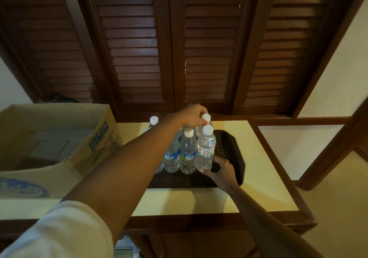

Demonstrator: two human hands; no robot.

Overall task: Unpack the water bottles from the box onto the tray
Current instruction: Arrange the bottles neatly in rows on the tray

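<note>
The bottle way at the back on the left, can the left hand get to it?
Probably yes. The left hand holds another cap close by, and nothing covers the back-left bottle.

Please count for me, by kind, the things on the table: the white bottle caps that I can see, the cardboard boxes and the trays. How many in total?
White bottle caps: 4
Cardboard box: 1
Tray: 1
Total: 6
The left arm covers the top of at least one more bottle, so its cap is not counted.
</note>
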